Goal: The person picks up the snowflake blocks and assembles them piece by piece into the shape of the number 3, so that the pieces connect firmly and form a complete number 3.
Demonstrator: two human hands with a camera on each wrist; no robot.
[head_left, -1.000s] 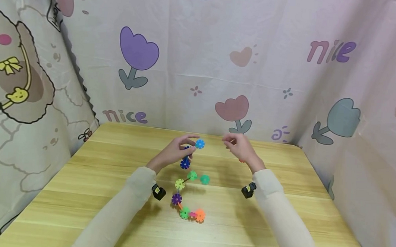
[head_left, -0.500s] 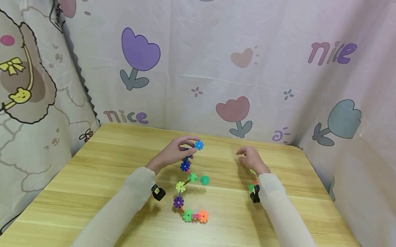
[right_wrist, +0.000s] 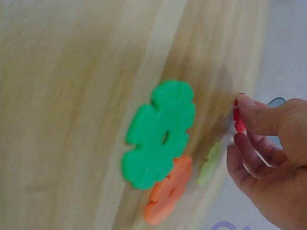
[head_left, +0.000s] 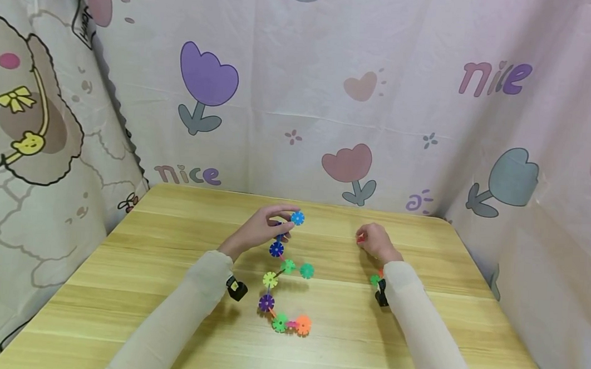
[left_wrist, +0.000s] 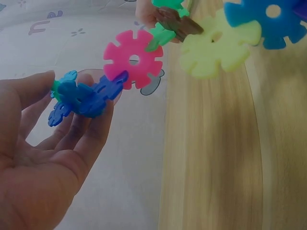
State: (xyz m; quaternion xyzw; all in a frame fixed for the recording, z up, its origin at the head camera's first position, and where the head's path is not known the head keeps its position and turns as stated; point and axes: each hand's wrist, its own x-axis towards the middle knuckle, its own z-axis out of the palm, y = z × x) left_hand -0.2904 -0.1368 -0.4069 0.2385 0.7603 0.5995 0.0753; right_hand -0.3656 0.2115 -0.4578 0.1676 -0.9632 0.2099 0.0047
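A chain of interlocking snowflake discs (head_left: 267,283) curves down from my left hand (head_left: 260,227) towards the table's front. Thumb and fingers pinch its upper end by the blue discs (left_wrist: 84,99). A pink disc (left_wrist: 117,55) and a pale yellow disc (left_wrist: 235,52) follow along the chain in the left wrist view. One light blue disc (head_left: 297,218) sticks out beside those fingertips. Over the table's right side, my right hand (head_left: 379,243) pinches a red disc (right_wrist: 237,120) between thumb and fingers. Much of the red disc is hidden by the thumb.
Loose on the wooden table (head_left: 168,323) near the right wrist lie a green disc (right_wrist: 153,148), an orange disc (right_wrist: 168,199) and a yellow-green disc (right_wrist: 209,164). A printed curtain (head_left: 280,83) closes off the back and sides.
My right hand has moved right and down, away from the chain, and now has a red disc in its grip. The left hand stays nearly still with the chain.
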